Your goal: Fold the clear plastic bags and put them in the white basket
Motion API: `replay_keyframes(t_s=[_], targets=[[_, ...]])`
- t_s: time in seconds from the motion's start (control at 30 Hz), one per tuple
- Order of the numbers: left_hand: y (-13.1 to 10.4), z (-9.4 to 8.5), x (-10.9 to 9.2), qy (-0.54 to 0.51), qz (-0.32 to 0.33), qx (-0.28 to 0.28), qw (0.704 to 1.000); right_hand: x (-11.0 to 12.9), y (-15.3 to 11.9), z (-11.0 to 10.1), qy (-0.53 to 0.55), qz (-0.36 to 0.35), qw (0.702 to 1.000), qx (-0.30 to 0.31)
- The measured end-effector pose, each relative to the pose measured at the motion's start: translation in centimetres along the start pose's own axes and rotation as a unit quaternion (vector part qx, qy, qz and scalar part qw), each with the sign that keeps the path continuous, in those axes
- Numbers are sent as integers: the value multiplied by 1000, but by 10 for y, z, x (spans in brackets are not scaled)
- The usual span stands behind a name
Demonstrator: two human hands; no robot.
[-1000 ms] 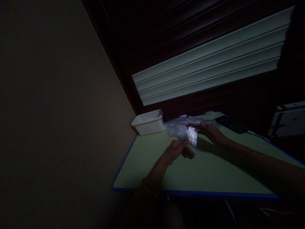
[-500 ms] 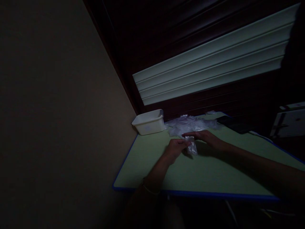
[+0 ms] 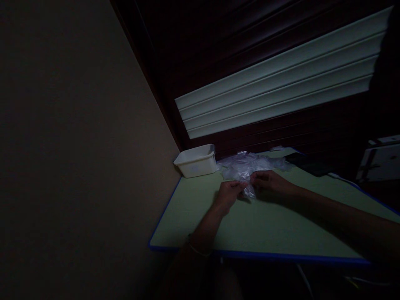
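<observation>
A small clear plastic bag (image 3: 250,192) is held just above the table between my two hands. My left hand (image 3: 229,194) pinches it from the left with thumb and fingers closed. From the right, my right hand (image 3: 265,181) has its fingertips closed on the bag's upper edge. Whether anything is inside the bag cannot be made out in the dim light. Right behind my hands lies a loose pile of clear plastic bags (image 3: 239,162), partly covered by my fingers.
A white plastic bin (image 3: 196,166) stands at the table's back left corner, by the wall. A dark flat object (image 3: 309,164) lies at the back right, with a white cable (image 3: 343,180) beside it. The pale green table (image 3: 275,229) has a blue edge.
My right hand has gone from reaching over the top of the bag with outstretched fingers to pinching its upper edge. My left hand has kept its hold.
</observation>
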State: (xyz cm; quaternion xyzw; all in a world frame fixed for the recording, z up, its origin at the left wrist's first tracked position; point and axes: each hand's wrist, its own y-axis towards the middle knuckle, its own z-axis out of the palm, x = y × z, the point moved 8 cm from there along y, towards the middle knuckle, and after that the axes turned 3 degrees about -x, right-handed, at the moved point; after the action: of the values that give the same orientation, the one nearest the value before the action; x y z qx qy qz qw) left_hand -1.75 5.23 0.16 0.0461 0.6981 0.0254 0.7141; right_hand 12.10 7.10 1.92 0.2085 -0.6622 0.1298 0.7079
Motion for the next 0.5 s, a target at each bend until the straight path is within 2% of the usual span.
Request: replay_keyframes(t_s=[0.23, 0.5], targets=[[1, 2, 2, 7, 9, 14, 1000, -10, 2, 5, 46, 4, 999, -15], [-5, 6, -6, -22, -14, 11, 1000, -5, 3, 2, 0, -17, 1000, -12]])
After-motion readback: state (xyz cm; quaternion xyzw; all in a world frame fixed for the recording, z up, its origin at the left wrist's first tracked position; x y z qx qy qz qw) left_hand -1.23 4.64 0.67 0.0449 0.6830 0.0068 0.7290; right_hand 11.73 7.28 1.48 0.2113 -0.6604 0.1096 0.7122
